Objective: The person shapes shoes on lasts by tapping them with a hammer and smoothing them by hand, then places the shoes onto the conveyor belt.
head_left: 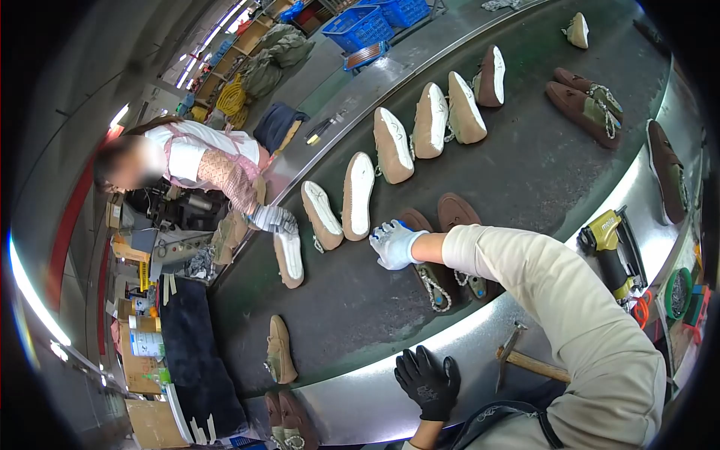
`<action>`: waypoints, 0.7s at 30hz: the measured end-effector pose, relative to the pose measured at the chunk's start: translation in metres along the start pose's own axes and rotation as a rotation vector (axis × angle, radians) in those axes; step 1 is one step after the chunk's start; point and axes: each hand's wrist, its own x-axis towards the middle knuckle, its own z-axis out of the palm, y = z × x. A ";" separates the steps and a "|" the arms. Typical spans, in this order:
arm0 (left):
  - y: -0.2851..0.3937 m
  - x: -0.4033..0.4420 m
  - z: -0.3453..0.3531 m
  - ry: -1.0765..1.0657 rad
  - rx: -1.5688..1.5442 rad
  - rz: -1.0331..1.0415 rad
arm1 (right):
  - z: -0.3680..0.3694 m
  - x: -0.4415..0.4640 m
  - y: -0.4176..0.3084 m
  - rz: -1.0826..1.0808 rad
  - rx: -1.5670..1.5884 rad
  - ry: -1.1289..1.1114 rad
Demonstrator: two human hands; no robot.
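A: With a clock face laid over the view, what lay nearest?

B: The left hand (427, 382), gloved in black, rested palm down at five o'clock on the metal rim (341, 409) of the table (517, 172). Its fingers were extended, the thumb stood apart, and nothing was held. Near it, at four o'clock, a wooden-handled hammer (534, 364) lay on the same rim.

A: And the right hand?

B: The right hand (396, 244), gloved in white, was near the centre, its fingers slightly bent and directed toward nine o'clock; whether they gripped anything could not be told. The brown-and-green pair of shoes (456, 211) lay between three and four o'clock, toes toward eleven, partly covered by this hand and its forearm. At three o'clock a yellow-and-black power tool (609, 247) occupied the rim.

A: What appeared farther out?

B: A row of shoes with white undersides (394, 146) ran from eight o'clock to between one and two. At nine, a co-worker's gloved hand (274, 219) touched the endmost shoe. A second brown pair (585, 112) lay at two o'clock. Beyond the table, blue baskets (360, 30) stood at twelve.
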 end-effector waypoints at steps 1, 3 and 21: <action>0.001 0.001 0.001 -0.002 -0.004 -0.001 | -0.004 -0.004 0.006 0.001 -0.002 -0.004; 0.001 0.003 0.001 -0.046 -0.002 0.015 | -0.012 -0.008 0.012 0.032 0.010 -0.110; -0.232 0.201 0.050 0.367 -0.480 -0.361 | 0.016 0.182 -0.043 0.440 0.184 0.226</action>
